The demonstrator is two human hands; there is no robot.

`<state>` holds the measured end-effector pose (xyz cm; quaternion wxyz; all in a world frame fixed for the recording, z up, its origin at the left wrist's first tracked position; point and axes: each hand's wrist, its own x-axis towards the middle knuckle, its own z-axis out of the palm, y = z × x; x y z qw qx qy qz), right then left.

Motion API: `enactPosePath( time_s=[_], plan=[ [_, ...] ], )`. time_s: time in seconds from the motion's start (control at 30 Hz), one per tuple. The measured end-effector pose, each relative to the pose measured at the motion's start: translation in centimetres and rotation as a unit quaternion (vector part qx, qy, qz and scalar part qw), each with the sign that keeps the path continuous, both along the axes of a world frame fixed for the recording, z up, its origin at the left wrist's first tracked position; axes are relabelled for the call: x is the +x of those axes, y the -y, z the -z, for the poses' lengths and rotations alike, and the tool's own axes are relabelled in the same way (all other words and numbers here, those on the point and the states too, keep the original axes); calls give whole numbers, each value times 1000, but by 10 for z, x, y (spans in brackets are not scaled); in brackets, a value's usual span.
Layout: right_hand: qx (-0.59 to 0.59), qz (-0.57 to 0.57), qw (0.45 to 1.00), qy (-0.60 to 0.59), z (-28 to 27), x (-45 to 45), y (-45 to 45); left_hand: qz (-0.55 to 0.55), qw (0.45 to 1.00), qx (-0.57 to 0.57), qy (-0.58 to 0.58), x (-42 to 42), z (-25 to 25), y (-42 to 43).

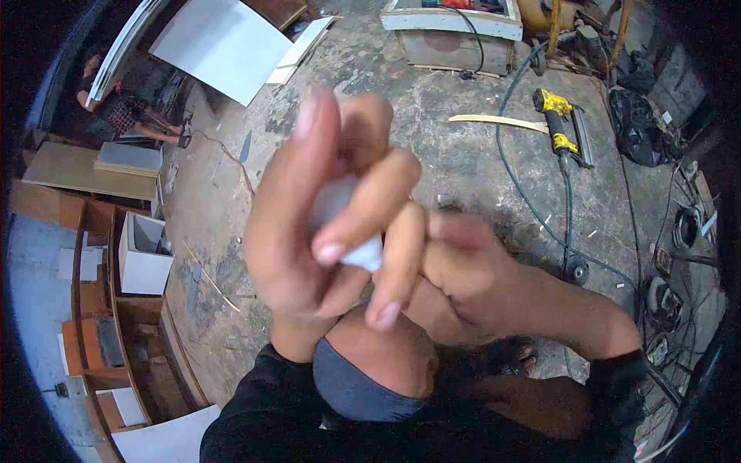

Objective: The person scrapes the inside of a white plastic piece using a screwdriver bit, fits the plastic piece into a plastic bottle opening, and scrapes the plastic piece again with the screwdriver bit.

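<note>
Close to the camera, my left hand (297, 224) has its fingers curled round a small whitish thing (363, 251), which looks soft and is mostly hidden in the palm. Right beside it and touching or overlapping it, my right hand (455, 262) is blurred, with its fingers bent toward the left hand. Whether the right hand also grips the whitish thing cannot be made out. Both hands are raised above my lap.
A yellow and black nail gun (557, 123) with a hose lies on the concrete floor (370, 69). White panels (220, 46) lie at the upper left, near another person (127, 112). Wooden shelving (116, 309) stands left; a wooden box (455, 50) stands at the top.
</note>
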<state>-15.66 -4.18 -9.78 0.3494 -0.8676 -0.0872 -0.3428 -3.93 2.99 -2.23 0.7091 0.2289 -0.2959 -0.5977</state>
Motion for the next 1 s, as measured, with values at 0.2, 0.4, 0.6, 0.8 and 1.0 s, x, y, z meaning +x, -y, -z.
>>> enactPosePath(
  time_s=[0.2, 0.4, 0.6, 0.8, 1.0],
  plan=[
    [106, -91, 989, 49, 15, -8, -3, -13, 999, -42, -13, 12, -2, -17],
    [193, 94, 964, -158, 60, -43, 11, -52, 997, -51, -11, 53, 14, -2],
    [285, 149, 932, -169, -2, -58, 13, 2, 982, -103, -159, 38, 21, 21],
    [219, 144, 953, -153, -46, -64, 3, 15, 968, -105, -225, 30, 18, 20],
    [76, 164, 982, 46, -38, -56, 4, 114, 972, -161, -128, 41, 31, 18]
  ],
)
